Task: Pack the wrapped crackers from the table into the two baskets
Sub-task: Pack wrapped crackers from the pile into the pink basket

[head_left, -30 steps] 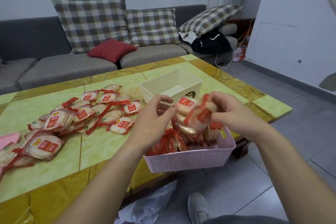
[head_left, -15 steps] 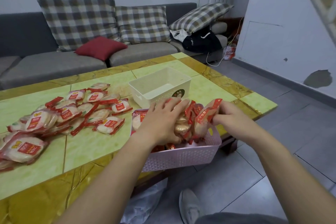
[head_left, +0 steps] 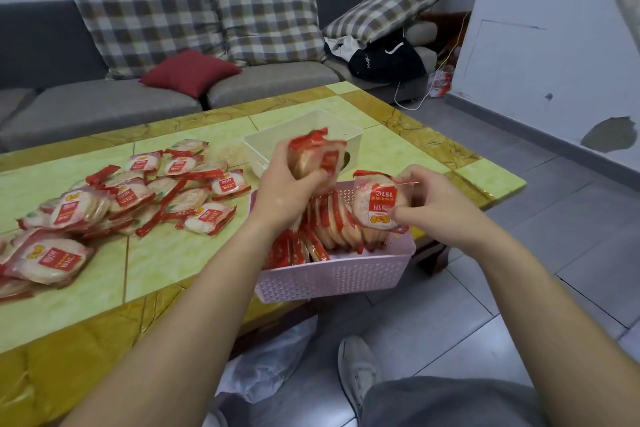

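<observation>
A pink perforated basket (head_left: 332,279) sits at the table's near edge, with several red-and-white wrapped crackers standing on edge inside it. My left hand (head_left: 287,189) holds a small stack of wrapped crackers (head_left: 317,158) above the basket's far side. My right hand (head_left: 433,199) pinches one wrapped cracker (head_left: 377,206) upright over the basket's right end. Behind them stands a white basket (head_left: 263,149), its inside partly hidden by the held stack. A loose pile of wrapped crackers (head_left: 145,194) covers the table's left half.
The green and yellow tiled table (head_left: 166,263) ends just right of the baskets. A grey sofa (head_left: 90,104) with checked and red cushions lies beyond it. My shoe (head_left: 356,371) and a crumpled plastic bag (head_left: 266,364) are on the grey floor tiles below.
My hands have come apart: the left lifted a stack of crackers up over the basket, and the right drew one packet off to the basket's right end.
</observation>
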`<move>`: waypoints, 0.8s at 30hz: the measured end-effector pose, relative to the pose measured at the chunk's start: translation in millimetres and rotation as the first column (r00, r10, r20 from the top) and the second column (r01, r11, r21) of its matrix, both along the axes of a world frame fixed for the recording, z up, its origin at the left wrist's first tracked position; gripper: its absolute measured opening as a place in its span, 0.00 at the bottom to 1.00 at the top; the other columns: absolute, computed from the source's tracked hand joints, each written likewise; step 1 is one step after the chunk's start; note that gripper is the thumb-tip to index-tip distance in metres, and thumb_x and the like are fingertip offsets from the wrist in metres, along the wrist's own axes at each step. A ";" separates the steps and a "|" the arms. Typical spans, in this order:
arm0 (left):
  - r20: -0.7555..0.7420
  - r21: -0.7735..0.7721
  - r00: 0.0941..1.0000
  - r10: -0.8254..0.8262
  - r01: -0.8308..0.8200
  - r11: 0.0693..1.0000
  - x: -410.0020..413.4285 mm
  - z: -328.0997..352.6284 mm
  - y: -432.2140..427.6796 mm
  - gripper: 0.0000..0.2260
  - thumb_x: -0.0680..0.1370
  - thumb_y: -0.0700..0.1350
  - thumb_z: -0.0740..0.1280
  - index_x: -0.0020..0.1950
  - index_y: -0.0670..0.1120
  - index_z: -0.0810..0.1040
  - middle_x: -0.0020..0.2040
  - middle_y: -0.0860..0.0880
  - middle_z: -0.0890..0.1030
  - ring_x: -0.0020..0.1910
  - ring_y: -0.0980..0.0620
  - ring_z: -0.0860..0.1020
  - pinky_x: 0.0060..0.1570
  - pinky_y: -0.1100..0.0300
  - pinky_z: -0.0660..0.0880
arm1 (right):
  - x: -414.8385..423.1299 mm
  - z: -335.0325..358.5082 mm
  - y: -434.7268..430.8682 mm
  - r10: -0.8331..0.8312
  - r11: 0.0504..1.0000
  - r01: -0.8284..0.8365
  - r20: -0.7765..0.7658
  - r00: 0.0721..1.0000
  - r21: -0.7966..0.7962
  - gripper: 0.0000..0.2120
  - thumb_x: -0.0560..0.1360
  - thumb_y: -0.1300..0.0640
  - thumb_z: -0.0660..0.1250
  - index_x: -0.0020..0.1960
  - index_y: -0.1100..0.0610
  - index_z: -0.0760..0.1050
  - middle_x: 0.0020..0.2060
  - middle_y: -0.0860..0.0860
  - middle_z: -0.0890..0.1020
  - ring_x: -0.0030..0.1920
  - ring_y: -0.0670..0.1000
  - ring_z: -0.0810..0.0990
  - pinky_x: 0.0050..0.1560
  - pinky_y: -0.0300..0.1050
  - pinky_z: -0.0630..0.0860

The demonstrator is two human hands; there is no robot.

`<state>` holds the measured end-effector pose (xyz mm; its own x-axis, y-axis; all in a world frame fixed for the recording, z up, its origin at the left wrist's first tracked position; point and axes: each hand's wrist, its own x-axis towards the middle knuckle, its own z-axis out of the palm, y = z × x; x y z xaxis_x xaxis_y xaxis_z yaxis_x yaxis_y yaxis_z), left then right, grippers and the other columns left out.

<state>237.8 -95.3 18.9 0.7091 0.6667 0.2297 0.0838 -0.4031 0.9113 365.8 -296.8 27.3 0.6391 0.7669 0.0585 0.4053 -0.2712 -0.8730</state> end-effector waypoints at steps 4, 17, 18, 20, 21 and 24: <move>0.134 -0.219 0.987 0.087 -0.056 0.974 -8.0 12.6 -1.8 0.15 0.78 0.44 0.72 0.63 0.50 0.74 0.54 0.54 0.83 0.52 0.57 0.83 0.48 0.62 0.79 | -7.3 2.3 5.0 0.113 0.993 -0.114 0.073 0.991 0.007 0.21 0.70 0.71 0.71 0.53 0.48 0.73 0.49 0.50 0.83 0.46 0.51 0.85 0.43 0.54 0.85; 0.124 -0.409 0.964 0.235 -0.166 0.897 -45.3 -5.9 10.3 0.12 0.76 0.49 0.74 0.58 0.51 0.77 0.53 0.51 0.85 0.51 0.50 0.84 0.53 0.50 0.80 | -33.0 9.3 48.6 0.282 0.928 -0.152 0.371 0.885 -0.341 0.22 0.70 0.73 0.58 0.40 0.47 0.79 0.46 0.46 0.79 0.46 0.49 0.79 0.42 0.44 0.77; 0.119 -0.415 0.966 0.230 -0.162 0.895 -45.3 -8.4 10.6 0.13 0.76 0.49 0.74 0.58 0.51 0.77 0.53 0.51 0.85 0.51 0.49 0.84 0.52 0.51 0.80 | -35.1 6.9 54.0 0.299 0.919 -0.175 0.339 0.892 -0.353 0.22 0.70 0.73 0.57 0.41 0.48 0.80 0.45 0.46 0.81 0.42 0.47 0.81 0.37 0.41 0.76; 0.120 -0.416 0.966 0.228 -0.160 0.895 -45.1 -11.9 11.5 0.14 0.76 0.50 0.74 0.58 0.51 0.77 0.52 0.51 0.85 0.51 0.50 0.85 0.50 0.53 0.79 | -38.1 3.4 63.8 0.332 0.904 -0.219 0.280 0.901 -0.368 0.23 0.71 0.72 0.55 0.43 0.48 0.81 0.44 0.45 0.83 0.39 0.44 0.82 0.34 0.39 0.76; 0.121 -0.415 0.966 0.230 -0.161 0.895 -45.5 -13.2 12.0 0.14 0.75 0.50 0.74 0.59 0.51 0.77 0.52 0.52 0.85 0.50 0.51 0.85 0.50 0.53 0.79 | -40.7 1.6 67.5 0.357 0.893 -0.250 0.252 0.899 -0.375 0.25 0.70 0.71 0.54 0.44 0.45 0.81 0.45 0.45 0.83 0.41 0.47 0.84 0.38 0.44 0.80; 0.127 -0.428 0.964 0.233 -0.159 0.890 -45.0 -15.5 14.1 0.17 0.74 0.52 0.75 0.60 0.51 0.77 0.52 0.53 0.86 0.51 0.51 0.85 0.52 0.51 0.80 | -43.8 -0.5 71.8 0.351 0.889 -0.280 0.148 0.925 -0.362 0.26 0.72 0.68 0.54 0.52 0.41 0.79 0.54 0.47 0.83 0.53 0.57 0.84 0.51 0.62 0.82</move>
